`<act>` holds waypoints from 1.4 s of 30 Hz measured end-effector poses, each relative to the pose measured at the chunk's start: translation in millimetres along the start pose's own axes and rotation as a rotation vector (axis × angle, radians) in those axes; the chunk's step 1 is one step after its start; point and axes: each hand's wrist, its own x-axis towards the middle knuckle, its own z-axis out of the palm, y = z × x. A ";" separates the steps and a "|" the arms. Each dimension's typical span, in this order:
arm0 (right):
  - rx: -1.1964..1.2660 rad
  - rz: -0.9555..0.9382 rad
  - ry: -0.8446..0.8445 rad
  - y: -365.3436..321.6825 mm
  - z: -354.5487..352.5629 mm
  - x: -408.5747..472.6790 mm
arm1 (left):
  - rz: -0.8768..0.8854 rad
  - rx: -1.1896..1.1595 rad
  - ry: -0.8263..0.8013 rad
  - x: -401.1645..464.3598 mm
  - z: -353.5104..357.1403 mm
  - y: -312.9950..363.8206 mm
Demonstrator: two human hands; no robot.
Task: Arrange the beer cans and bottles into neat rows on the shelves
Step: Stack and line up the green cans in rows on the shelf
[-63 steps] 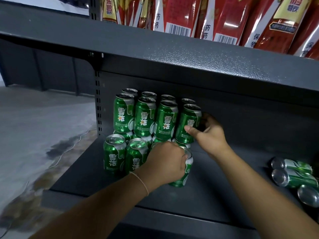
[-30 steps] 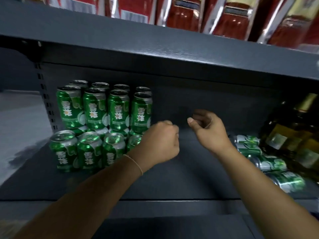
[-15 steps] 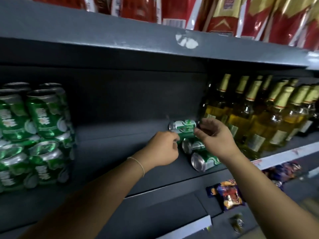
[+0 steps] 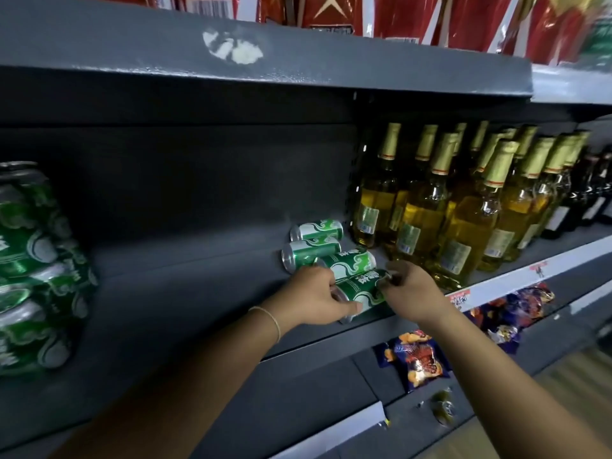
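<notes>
Lying on its side at the shelf [image 4: 198, 293] front, the nearest green beer can [image 4: 359, 291] is gripped by both hands; the left hand [image 4: 313, 301] curls round its silver end, the right hand [image 4: 409, 293] pinches the other end; three more cans [image 4: 316, 241] lie behind it, just beside the upright yellow bottles [image 4: 463, 207]; stacked cans [image 4: 29, 270] stand far left.

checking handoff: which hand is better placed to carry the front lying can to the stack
Left. The left hand already grips the front can and is nearer the stacked cans; the right hand only pinches its end.
</notes>
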 end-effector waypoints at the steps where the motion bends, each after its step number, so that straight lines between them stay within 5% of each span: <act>1: 0.011 -0.002 0.003 1.0 1.6 0.5 | 0.004 0.028 0.002 -0.7 1.1 1.3; 11: 0.185 -0.141 0.184 -12.5 -3.1 -8.7 | -0.021 -0.012 0.315 -14.5 17.7 1.3; 20: 0.581 -0.317 0.261 -69.5 6.9 -9.5 | -0.017 -0.078 0.606 -34.3 -20.7 -2.5; 29: 0.746 -0.484 0.131 -147.8 46.4 -37.3 | -0.176 0.036 0.645 -80.1 -82.9 -39.6; 42: 0.903 -0.568 -0.279 -271.0 138.8 -122.1 | -0.273 0.210 1.013 -191.0 -163.0 -113.1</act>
